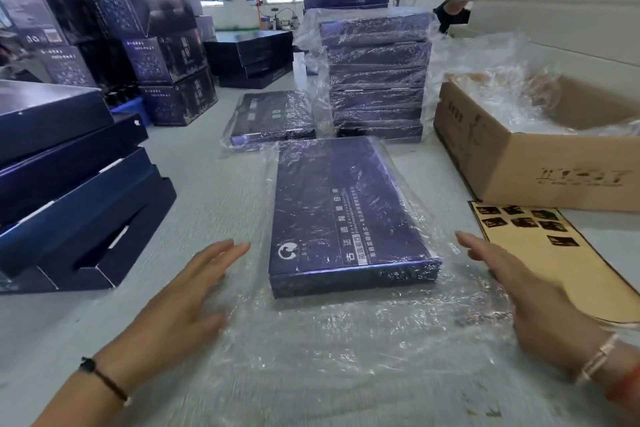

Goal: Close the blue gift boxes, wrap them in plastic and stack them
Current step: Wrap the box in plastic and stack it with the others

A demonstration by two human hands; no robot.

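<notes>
A closed blue gift box (343, 211) lies flat in the middle of the table inside a clear plastic bag (346, 350), whose loose end spreads toward me. My left hand (183, 302) hovers flat to the left of the box, fingers apart, holding nothing. On the right side, my right hand (526, 291) rests open on the plastic, also apart from the box. Behind the box stands a stack of wrapped blue boxes (377, 76), with one more wrapped box (273, 118) lying beside it.
Open, unwrapped blue boxes (69, 184) are piled at the left. A cardboard carton (540, 156) full of plastic bags sits at the right, with a printed cardboard flap (550, 253) in front of it. Another person (457, 0) stands at the back right.
</notes>
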